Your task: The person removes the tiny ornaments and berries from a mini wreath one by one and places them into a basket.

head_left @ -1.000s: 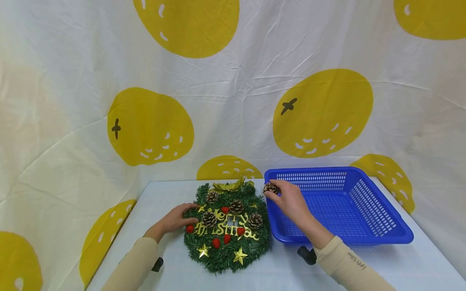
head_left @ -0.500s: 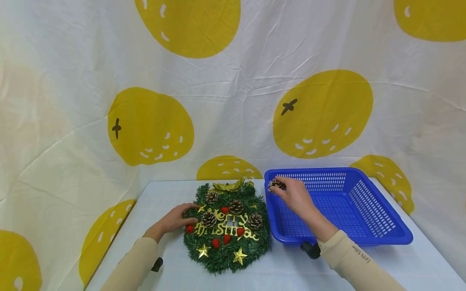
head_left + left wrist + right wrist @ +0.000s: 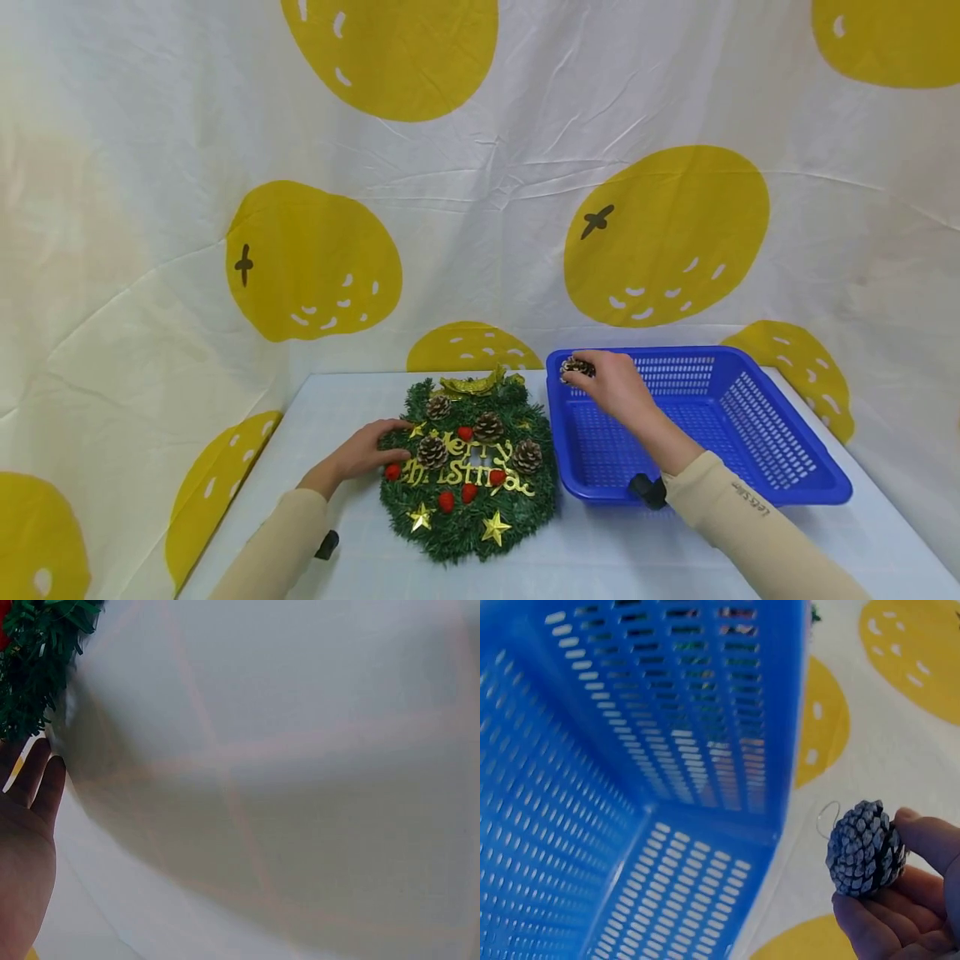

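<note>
A pinecone (image 3: 576, 367) is pinched between the thumb and fingers of my right hand (image 3: 617, 386), over the back left corner of a blue plastic basket (image 3: 561, 450). In the right wrist view, a thin wire loop sticks out of the pinecone (image 3: 864, 851). My left hand (image 3: 366, 448) rests at the left edge of a green Christmas wreath (image 3: 442, 537), its fingertips against the greenery. The left wrist view shows these fingers (image 3: 49, 787) fairly straight beside the wreath. Several pinecones, red berries, gold stars and gold "Merry Christmas" lettering (image 3: 450, 473) decorate the wreath.
Wreath and basket stand side by side on a white table (image 3: 360, 575), the basket to the right. A white curtain (image 3: 480, 250) with yellow fruit prints hangs behind the table. The basket's perforated walls rise close below the right hand.
My right hand has carried the pinecone to the right and back, from between the wreath and basket to over the basket's back left corner. The left hand stays at the wreath.
</note>
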